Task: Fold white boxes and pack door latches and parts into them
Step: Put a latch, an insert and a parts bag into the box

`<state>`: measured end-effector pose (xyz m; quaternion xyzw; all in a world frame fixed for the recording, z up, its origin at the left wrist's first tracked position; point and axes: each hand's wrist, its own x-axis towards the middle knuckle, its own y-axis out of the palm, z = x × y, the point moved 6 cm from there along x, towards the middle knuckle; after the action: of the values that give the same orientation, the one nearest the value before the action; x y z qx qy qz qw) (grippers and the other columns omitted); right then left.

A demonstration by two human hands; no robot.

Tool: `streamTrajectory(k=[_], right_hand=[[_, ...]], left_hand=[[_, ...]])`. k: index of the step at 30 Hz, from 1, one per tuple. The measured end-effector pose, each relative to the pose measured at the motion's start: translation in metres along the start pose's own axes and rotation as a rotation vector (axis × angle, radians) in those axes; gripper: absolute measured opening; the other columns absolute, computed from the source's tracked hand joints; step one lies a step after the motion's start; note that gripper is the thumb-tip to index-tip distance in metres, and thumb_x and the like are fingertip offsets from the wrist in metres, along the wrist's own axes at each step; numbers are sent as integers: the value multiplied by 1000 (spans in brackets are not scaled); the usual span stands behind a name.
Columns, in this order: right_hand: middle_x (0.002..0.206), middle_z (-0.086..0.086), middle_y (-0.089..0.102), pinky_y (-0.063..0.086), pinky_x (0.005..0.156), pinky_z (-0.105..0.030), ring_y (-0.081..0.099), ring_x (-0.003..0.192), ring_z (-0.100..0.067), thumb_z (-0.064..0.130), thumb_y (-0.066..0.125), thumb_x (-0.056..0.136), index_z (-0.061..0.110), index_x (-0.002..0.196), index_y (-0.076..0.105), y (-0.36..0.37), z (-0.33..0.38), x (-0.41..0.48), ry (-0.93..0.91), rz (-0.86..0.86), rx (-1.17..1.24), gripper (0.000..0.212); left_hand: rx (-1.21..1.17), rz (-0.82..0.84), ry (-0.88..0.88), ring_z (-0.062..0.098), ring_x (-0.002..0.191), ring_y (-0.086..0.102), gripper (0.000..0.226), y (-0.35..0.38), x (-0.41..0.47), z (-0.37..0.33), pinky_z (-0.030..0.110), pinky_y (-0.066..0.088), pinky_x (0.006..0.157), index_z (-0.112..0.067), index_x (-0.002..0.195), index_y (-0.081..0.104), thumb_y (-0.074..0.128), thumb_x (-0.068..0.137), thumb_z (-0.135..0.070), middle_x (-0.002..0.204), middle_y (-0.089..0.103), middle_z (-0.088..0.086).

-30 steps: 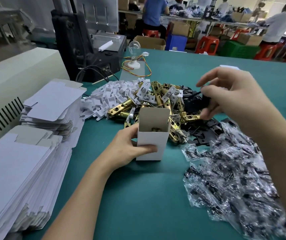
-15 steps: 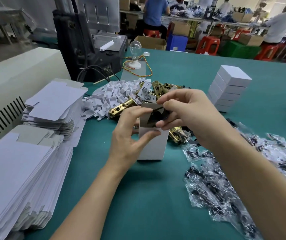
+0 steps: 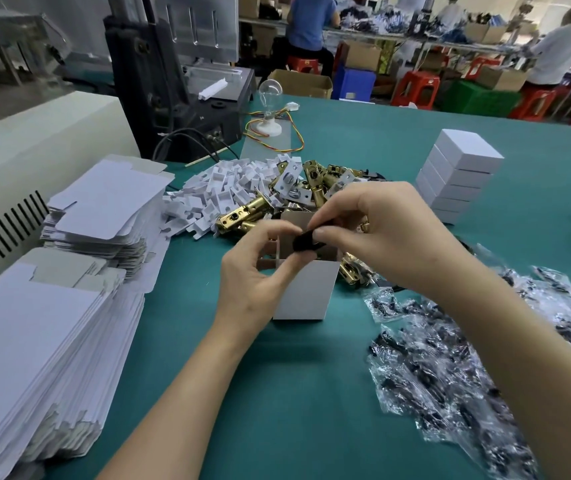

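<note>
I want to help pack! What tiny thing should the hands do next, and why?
Probably lower the black part into the open white box: the right hand pinches it just above the opening, while the left hand holds the box's top.

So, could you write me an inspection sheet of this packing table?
Surface: green table, partly covered.
Job's things: open white box upright at centre; black part at its mouth; brass latches heaped behind it; closed white boxes stacked far right; flat box blanks stacked left.
Clutter: white pieces heaped beside the latches; clear bags of small dark parts at right.
Hands: left hand grips the box's top; right hand pinches the black part.
Cables: yellow and red wires by the bulb; black cables at the dark machine.
Surroundings: people working beyond the table; red stools.
</note>
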<state>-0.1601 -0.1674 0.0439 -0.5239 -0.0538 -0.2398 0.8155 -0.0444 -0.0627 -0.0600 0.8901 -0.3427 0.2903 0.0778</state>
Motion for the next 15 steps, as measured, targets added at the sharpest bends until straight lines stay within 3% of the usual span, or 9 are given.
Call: streamTrajectory(k=[3,6,9,11,15], right_hand=[[79,15,71,51,73,-30,62,75,-5,25,76,91,26,91,79,-7,-1,1,2,-117,16,3],[74,15,68,52,73,-36,60,73,-10,30,72,94,28,91,78,-2,-1,1,5,-65,-45,7],[70,21,59,46,70,-35,56,75,-15,35,69,95,32,94,76,3,-1,1,41,-15,-137,7],[69,23,57,41,67,-31,53,70,-4,34,69,96,32,94,76,5,0,2,56,6,-149,8],[79,17,64,47,73,-31,56,75,-4,35,67,96,33,99,77,14,7,5,59,88,-202,10]], left_hand=[[-55,10,-20,14,92,76,62,0,-1,0,16,52,74,-45,125,50,89,77,-38,102,76,-12],[-21,67,-65,12,94,76,80,1,0,6,16,54,78,-43,132,45,94,69,-40,103,77,-11],[3,157,-85,8,96,76,77,3,0,12,14,54,80,-36,133,52,95,69,-36,101,80,-12],[24,196,-102,5,96,75,70,5,-1,13,14,54,80,-40,129,57,94,70,-39,101,79,-16],[9,225,-142,3,100,71,60,7,-2,14,12,52,82,-43,123,63,94,71,-41,106,76,-16]])
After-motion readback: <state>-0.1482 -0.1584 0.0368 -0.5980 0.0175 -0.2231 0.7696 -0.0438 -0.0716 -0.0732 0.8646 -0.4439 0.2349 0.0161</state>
